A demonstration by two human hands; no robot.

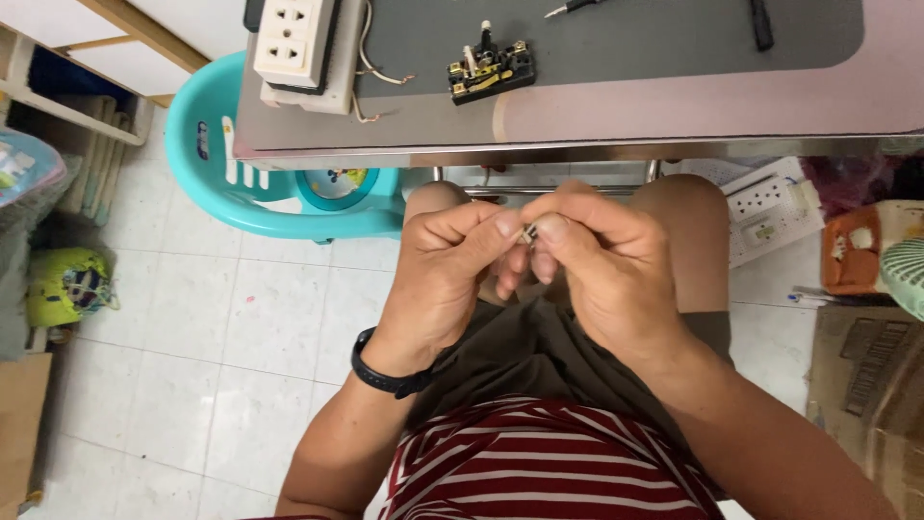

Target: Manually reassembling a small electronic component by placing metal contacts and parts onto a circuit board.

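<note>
left hand, right hand, pinching small metal part

White tiled floor, turquoise plastic chair, table with grey mat.

Table bears grey mat; white socket block; black switch part.

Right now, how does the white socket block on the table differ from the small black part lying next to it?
The white socket block is larger, pale and boxy, its face showing rows of slots; the small black part is dark and compact, with brass-coloured metal exposed. The socket block sits at the table's left corner with loose wires trailing from it; the black part lies nearer the middle, with no wires attached. Both rest untouched.
</note>
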